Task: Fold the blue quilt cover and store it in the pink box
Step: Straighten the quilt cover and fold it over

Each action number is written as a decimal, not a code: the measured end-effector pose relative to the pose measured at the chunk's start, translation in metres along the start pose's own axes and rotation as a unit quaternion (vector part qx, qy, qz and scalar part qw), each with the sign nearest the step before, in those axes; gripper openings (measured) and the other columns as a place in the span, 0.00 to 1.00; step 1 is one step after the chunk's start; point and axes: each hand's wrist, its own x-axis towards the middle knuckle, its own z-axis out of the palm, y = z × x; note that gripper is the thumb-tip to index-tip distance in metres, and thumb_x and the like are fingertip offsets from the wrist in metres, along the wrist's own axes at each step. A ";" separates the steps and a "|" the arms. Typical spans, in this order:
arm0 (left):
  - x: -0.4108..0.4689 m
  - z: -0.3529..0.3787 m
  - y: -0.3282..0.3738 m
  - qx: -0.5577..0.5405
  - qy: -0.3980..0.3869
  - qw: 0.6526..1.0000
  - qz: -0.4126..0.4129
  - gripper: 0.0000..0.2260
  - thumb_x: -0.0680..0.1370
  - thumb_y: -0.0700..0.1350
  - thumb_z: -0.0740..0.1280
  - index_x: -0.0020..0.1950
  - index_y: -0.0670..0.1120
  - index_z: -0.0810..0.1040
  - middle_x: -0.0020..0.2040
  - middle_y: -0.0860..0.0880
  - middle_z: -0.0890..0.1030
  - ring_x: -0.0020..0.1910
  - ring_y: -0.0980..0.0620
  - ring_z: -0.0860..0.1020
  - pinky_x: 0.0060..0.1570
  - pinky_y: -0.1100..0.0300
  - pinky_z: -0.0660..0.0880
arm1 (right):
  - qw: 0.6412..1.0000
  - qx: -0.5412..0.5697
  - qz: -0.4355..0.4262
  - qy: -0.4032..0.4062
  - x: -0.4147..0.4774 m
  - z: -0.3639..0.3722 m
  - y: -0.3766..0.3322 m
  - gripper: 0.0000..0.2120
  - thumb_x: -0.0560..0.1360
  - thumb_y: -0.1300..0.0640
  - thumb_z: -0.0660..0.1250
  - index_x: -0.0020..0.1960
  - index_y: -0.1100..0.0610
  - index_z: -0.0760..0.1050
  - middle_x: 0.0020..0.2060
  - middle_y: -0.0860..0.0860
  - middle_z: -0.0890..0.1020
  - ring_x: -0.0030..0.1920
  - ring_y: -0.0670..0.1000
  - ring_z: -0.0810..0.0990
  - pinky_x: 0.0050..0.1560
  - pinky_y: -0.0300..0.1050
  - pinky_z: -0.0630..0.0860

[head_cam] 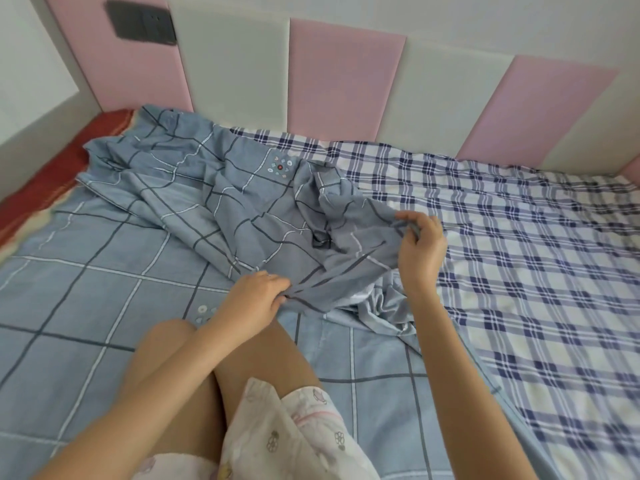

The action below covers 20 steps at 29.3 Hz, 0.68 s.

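Most of the frame's left and centre is the blue quilt cover (104, 271), spread flat with a rumpled heap mid-frame. The checked sheet (519, 237) fills the right. My right hand (420, 251) grips the cover's bunched edge at centre-right; my left hand (256, 299) pinches a fold at lower centre.

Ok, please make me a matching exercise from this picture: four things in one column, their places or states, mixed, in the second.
1. left hand
2. right hand
3. plaid sheet
4. switch panel

A. top left of the picture
B. pinches a lifted edge of the quilt cover
C. spread at picture right
D. grips a low fold beside the knee

Pairs: 1-D, 2-B, 3-C, 4-A
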 end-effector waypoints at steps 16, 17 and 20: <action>0.036 0.039 0.093 -0.048 0.091 0.986 -0.129 0.51 0.59 0.73 0.64 0.74 0.47 0.52 0.72 0.42 0.59 0.72 0.43 0.58 0.68 0.35 0.54 | 0.923 0.253 0.279 -0.073 -0.027 -0.003 -0.035 0.16 0.79 0.66 0.52 0.47 0.51 0.74 0.40 0.52 0.79 0.40 0.49 0.78 0.38 0.41 0.77; 0.036 0.042 0.103 -0.056 0.148 0.980 -0.118 0.47 0.60 0.69 0.67 0.71 0.46 0.58 0.69 0.42 0.65 0.68 0.43 0.64 0.65 0.35 0.60 | 0.925 0.260 0.262 -0.094 -0.031 -0.004 -0.040 0.17 0.78 0.68 0.51 0.48 0.51 0.75 0.41 0.52 0.79 0.41 0.49 0.78 0.38 0.41 0.76; 0.044 0.040 0.106 -0.140 0.266 0.947 -0.116 0.30 0.64 0.44 0.73 0.64 0.45 0.67 0.63 0.43 0.72 0.57 0.42 0.74 0.56 0.43 0.72 | 0.939 0.240 0.210 -0.125 -0.036 -0.011 -0.049 0.22 0.76 0.72 0.49 0.51 0.51 0.75 0.45 0.50 0.80 0.47 0.49 0.78 0.49 0.44 0.78</action>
